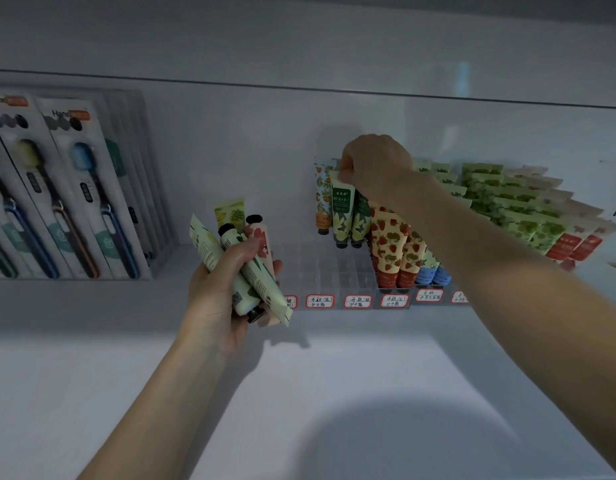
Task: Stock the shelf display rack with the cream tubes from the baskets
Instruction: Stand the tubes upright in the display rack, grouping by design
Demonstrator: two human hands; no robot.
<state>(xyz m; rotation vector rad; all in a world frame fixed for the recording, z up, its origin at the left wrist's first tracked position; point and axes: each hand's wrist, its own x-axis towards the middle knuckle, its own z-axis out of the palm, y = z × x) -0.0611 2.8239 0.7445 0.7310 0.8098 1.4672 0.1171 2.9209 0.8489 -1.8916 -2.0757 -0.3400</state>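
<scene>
White shelf (pixel 334 393), dim light, head camera looking in. Right hand (pixel 375 164) is up near the back of the shelf, fingers curled, pinching the top edge of a green-label cream tube (pixel 341 213). That tube stands cap-down at the rear of the clear display rack (pixel 320 268), between an orange-print tube (pixel 322 199) and the strawberry tubes (pixel 391 247). Left hand (pixel 216 292) hovers left of the rack, nearer the front edge, gripping a bundle of cream tubes (pixel 244 268). Toothbrush packs (pixel 57 188) lean at the shelf's left end.

Two bare forearms, left hand (pixel 220 292) and right hand (pixel 375 164) uncovered too (in frame at seven and four o'clock).
</scene>
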